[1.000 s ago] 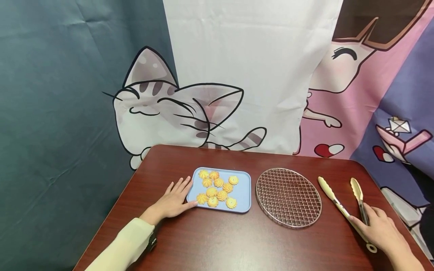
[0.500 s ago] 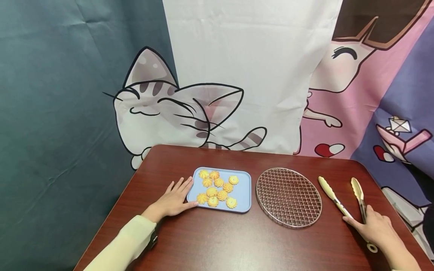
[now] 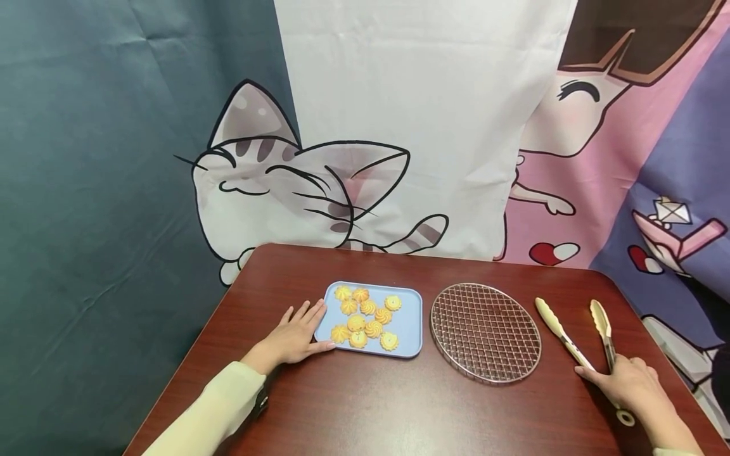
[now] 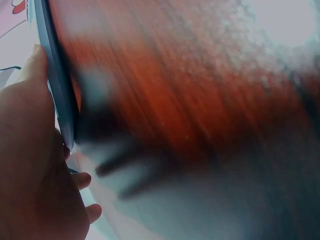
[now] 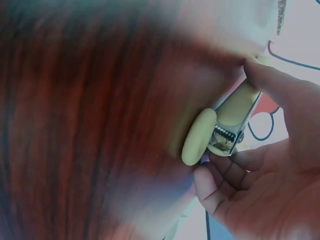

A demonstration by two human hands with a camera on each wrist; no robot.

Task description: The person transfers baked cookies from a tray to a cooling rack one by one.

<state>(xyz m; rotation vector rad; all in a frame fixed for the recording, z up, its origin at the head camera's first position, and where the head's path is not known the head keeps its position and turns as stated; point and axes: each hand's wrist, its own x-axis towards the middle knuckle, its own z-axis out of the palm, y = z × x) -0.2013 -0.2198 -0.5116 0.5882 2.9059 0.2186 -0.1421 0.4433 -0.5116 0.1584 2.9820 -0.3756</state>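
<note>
A light-blue tray (image 3: 407, 335) holds several golden piped butter cookies (image 3: 373, 329), bunched toward its left and middle. My left hand (image 3: 291, 339) rests against the tray's left end, fingers extended along the side and thumb at the front corner. From the left wrist, the thumb shows on the tray's edge (image 4: 60, 85). At the table's right, cream-tipped kitchen tongs (image 3: 570, 347) lie spread apart. My right hand (image 3: 630, 386) holds them near the ringed end. In the right wrist view the thumb presses one arm of the tongs (image 5: 240, 102) and the fingers curl on the other side.
A round wire cooling rack (image 3: 485, 332) lies between the tray and the tongs. Everything sits on a dark red-brown wooden table (image 3: 388, 405). A printed cloth (image 3: 433, 114) with a cartoon cat hangs behind the table's far edge.
My right hand has shifted slightly left, and its thumb now reaches across the left arm of the tongs. My left hand has barely moved to the right. Tray, cookies and rack look unmoved.
</note>
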